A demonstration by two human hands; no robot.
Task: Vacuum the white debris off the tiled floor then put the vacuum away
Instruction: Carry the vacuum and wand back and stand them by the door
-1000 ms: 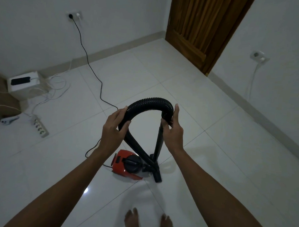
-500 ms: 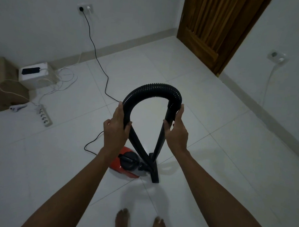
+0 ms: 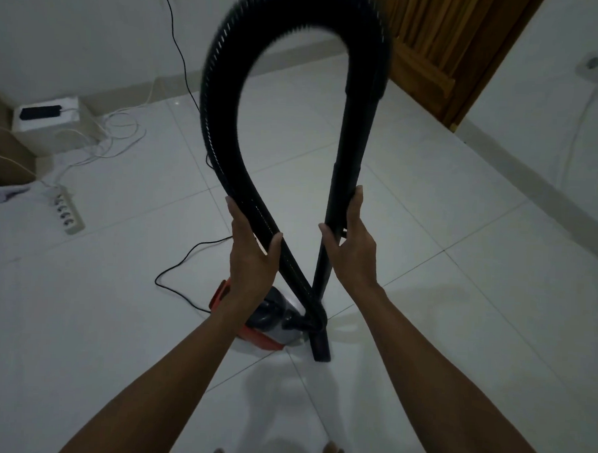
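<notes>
A small red and grey vacuum cleaner (image 3: 273, 322) sits on the white tiled floor (image 3: 458, 301) in front of my feet. Its black ribbed hose (image 3: 216, 96) arches high up and joins a rigid black wand (image 3: 354, 139) that stands with its nozzle (image 3: 319, 347) on the floor beside the vacuum. My left hand (image 3: 252, 255) grips the lower part of the hose. My right hand (image 3: 353, 249) holds the wand low down, fingers along its right side. No white debris shows on the tiles.
The vacuum's black power cord (image 3: 181, 67) runs across the floor up to a wall socket. A white power strip (image 3: 67, 211), loose white cables (image 3: 116, 139) and a white box (image 3: 52, 119) lie at the left. A wooden door (image 3: 446, 44) stands at the back right.
Both hands have slid down from the top of the hose arch to lower on the hose and wand. The arch now rises much higher in view, and my head has come closer.
</notes>
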